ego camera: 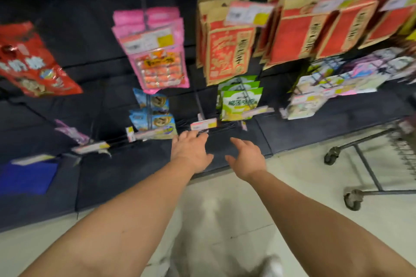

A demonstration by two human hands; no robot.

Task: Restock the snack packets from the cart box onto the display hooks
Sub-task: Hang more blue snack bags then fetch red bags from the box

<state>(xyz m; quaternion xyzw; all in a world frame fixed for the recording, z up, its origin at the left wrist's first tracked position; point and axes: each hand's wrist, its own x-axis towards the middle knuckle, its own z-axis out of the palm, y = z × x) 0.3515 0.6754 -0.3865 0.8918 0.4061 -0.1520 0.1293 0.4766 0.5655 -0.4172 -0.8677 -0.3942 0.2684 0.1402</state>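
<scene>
Dark pegboard wall fills most of the view, with pale floor tiles under the arms, and the whole shot is pretty motion-blurred. Both hands are empty, reaching toward the lowest row of display hooks. The left hand is loosely spread, palm down, its fingertips right at a bare hook with a price tag on the end. The right hand is just beside it, fingers spread too, hovering apart from the hooks and touching nothing.

Open room: the gap between the two hands is just dark board, and the floor behind them is bare. Beyond the left hand's fingertips hang blue snack packets, very close, with pink packets higher up. Beyond the right hand there's green packets, and above those a fat bunch of red and tan bags sticking out into the aisle. More red bags and pale packets run off past the right hand. A loose red bag hangs well out past the left hand.

The cart is parked off beyond the right hand, only its wheels and lower frame showing. Can't see the cart box at all from here.
</scene>
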